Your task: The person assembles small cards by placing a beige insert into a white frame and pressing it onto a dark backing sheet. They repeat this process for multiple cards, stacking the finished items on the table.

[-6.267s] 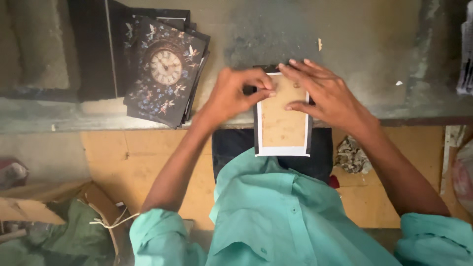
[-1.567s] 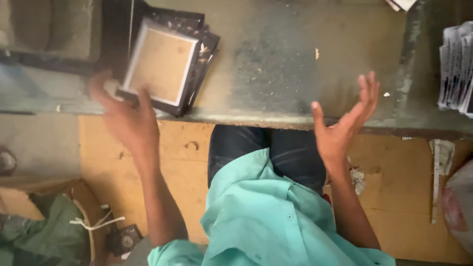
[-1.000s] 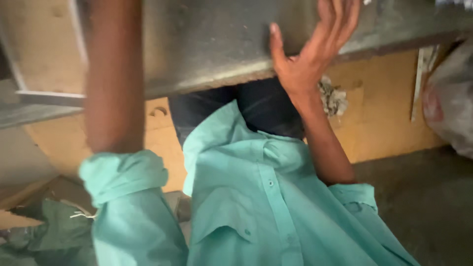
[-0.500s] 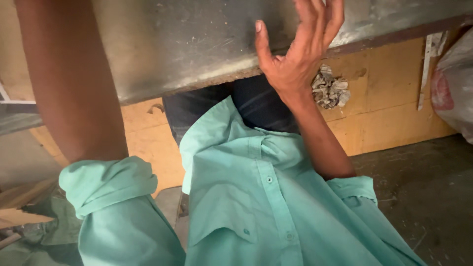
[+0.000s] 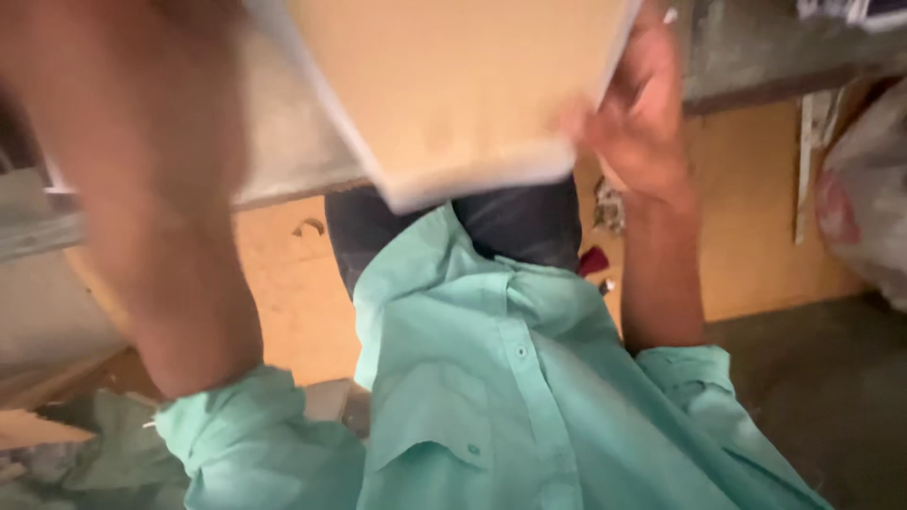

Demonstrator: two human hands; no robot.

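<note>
A flat tan board with a white border (image 5: 453, 85), blurred by motion, fills the top middle of the view, tilted above the grey bench (image 5: 756, 57). My right hand (image 5: 642, 123) is at its right lower corner, thumb over the front and fingers behind. My left forearm (image 5: 161, 208) rises along the left side; my left hand is cut off by the top edge. Below are my mint-green shirt (image 5: 501, 378) and dark trousers (image 5: 510, 227).
A yellow-brown wooden panel (image 5: 746, 217) runs under the bench. A pale plastic bag (image 5: 869, 198) sits at the right, and a stack of printed sheets (image 5: 850, 9) lies at the top right. Green cloth (image 5: 85, 463) lies at the lower left.
The bordered board has come in from the left stack to the middle in front of me. My right hand has dropped from the bench edge onto the board's corner.
</note>
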